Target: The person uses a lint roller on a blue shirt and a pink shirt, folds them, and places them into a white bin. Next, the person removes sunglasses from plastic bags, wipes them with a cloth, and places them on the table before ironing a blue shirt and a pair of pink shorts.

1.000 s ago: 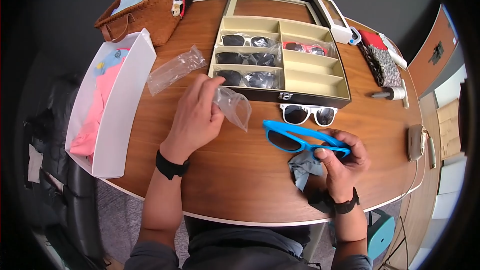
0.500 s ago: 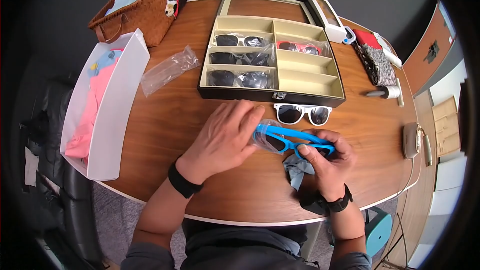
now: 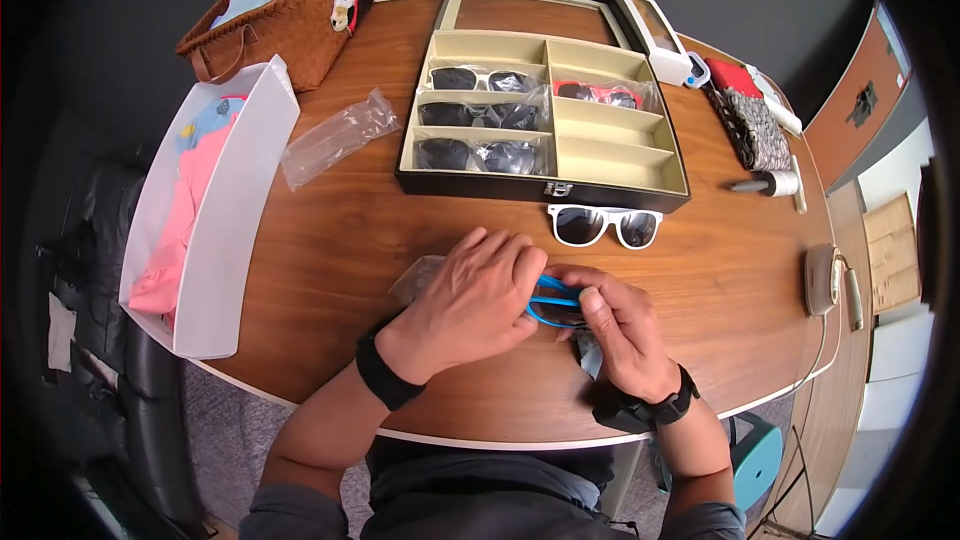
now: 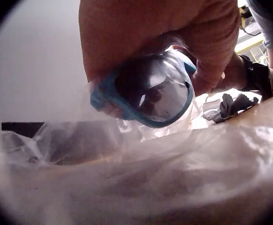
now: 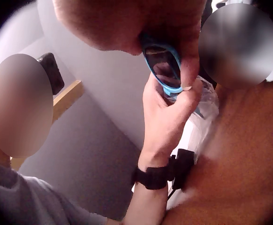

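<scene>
In the head view my right hand (image 3: 625, 335) grips one end of the blue sunglasses (image 3: 556, 312), thumb on top. My left hand (image 3: 470, 295) pinches a clear plastic bag (image 3: 414, 280) around the other end, its fingers against the blue frame. The left wrist view shows one dark lens with its blue rim (image 4: 162, 123) inside or behind the crinkled film (image 4: 127, 183). Under the right hand lies a grey cloth (image 3: 588, 355), partly hidden. White sunglasses (image 3: 580, 227) lie just beyond the hands, in front of the open display case (image 3: 480, 186).
Several bagged sunglasses (image 3: 480, 156) fill compartments of the case. Left of it are a loose clear bag (image 3: 340, 140), a white box (image 3: 250, 230) with pink cloth and a brown basket (image 3: 290, 50). A lint roller (image 3: 785, 184) and a beige device (image 3: 820, 280) stand at the right.
My left hand has moved right with the bag, over the end of the blue sunglasses. The right hand has brought the glasses left and toward it, and the bag now surrounds part of them.
</scene>
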The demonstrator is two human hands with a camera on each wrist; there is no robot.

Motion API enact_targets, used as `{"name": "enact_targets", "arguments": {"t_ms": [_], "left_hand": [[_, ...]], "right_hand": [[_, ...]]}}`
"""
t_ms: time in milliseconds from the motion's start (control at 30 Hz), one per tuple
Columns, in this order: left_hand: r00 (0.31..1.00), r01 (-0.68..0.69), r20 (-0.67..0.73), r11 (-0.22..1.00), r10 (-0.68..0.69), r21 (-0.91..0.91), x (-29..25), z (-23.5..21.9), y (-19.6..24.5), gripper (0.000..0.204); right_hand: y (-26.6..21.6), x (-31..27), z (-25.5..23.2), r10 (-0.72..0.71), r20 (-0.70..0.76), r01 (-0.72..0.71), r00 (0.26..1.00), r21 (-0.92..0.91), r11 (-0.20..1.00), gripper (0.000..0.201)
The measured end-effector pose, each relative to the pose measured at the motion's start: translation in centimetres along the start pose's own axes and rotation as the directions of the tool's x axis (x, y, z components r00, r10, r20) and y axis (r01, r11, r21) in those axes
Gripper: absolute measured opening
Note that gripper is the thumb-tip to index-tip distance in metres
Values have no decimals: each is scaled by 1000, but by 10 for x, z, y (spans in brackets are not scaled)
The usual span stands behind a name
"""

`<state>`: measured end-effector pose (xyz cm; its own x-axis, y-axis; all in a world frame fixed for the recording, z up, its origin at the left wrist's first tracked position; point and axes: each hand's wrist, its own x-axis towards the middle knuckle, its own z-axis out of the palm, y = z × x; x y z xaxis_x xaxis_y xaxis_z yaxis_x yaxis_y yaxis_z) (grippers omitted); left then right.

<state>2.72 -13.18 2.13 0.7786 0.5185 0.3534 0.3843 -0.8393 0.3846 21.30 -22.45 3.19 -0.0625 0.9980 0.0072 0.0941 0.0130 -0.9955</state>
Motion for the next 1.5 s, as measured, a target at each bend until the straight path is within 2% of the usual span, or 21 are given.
{"name": "enact_targets", "arguments": {"t_ms": [100,167,300,367,467,500,600,700,767,800,967,1000,1033,1100,1167,1233,1300,1367,1400,1467,1500], "left_hand": [[1000,-17,9,1000,17,-25,-1,2,0,50],[998,-56,-28,997,54,-57,-3,3,1,67],[999,-42,-8,996,42,-76,-4,1,2,89],[999,-33,29,993,36,-115,-4,-2,2,101],[997,-78,-32,987,74,-142,-4,0,2,104],[997,-79,-31,987,75,-143,-3,-3,2,104],[995,-89,-39,996,88,-22,0,-13,0,109],[997,-40,-71,998,43,44,0,-9,-9,102],[995,-43,-81,991,54,130,0,-7,-11,83],[994,-38,-94,987,53,156,1,-7,-8,61],[998,-45,-46,995,49,89,0,-2,-5,43],[997,-31,-68,996,37,85,0,-2,-6,42],[996,-19,-88,997,26,79,0,-3,-7,41],[992,-14,-120,997,24,82,0,-1,-10,40],[989,-19,-146,999,24,30,0,-3,-10,39],[990,-38,-133,999,40,14,2,-4,-5,39],[989,-91,-121,995,87,-29,1,0,0,40],[988,-95,-124,994,88,-51,1,2,3,41],[988,-105,-119,992,96,-72,1,3,3,43],[988,-115,-116,989,104,-91,0,4,5,44],[989,-120,-104,986,108,-114,0,4,7,46]], "right_hand": [[6,3,-1,-16,23,17,1000,-55,998,27],[8,6,-1,-229,60,237,972,-270,933,26],[7,6,1,-115,24,117,993,-308,944,30],[9,3,1,87,-5,-87,996,-122,989,29],[9,1,-3,214,52,-208,976,-102,973,26],[11,0,-3,215,50,-209,975,-102,973,26],[17,0,-1,97,-142,-79,985,130,988,22],[12,4,-1,77,-263,-12,962,241,971,24],[12,2,-4,82,-236,-27,968,226,974,28],[13,1,-2,109,-195,-60,975,239,969,29],[11,1,7,87,-104,-70,991,158,985,36],[9,1,8,100,-123,-61,987,283,957,34],[10,0,4,103,-124,-64,987,284,957,34],[14,0,-8,-23,-76,55,997,452,890,31],[15,-1,-5,-50,-100,89,994,429,899,27],[18,-1,0,-140,-35,145,989,252,957,25],[15,-1,8,-65,-95,94,993,340,936,21],[16,1,8,-110,-155,118,982,45,992,20],[15,2,8,-110,-154,118,982,45,992,20],[13,4,8,-299,-126,257,946,-273,927,18],[14,5,8,-299,-126,257,946,-273,927,18]]}}
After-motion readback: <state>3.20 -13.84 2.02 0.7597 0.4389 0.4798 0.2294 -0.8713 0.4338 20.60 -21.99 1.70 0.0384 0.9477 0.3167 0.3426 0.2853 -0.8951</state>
